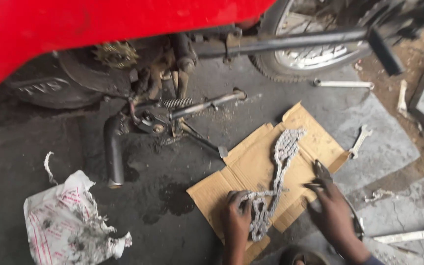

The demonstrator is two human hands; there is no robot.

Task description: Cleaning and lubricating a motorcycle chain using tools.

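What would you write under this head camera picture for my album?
Two hands, left and right, work a metal chain on cardboard beside a red motorcycle.

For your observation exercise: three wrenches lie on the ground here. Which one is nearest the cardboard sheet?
The open-ended wrench just off the right edge of the cardboard sheet. The other two lie farther away: one near the wheel, one at the lower right.

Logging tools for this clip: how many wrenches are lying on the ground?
3. One silver metal wrench lies beside the rear wheel, one by the cardboard sheet's right edge, one at lower right. More may be hidden under the motorcycle.
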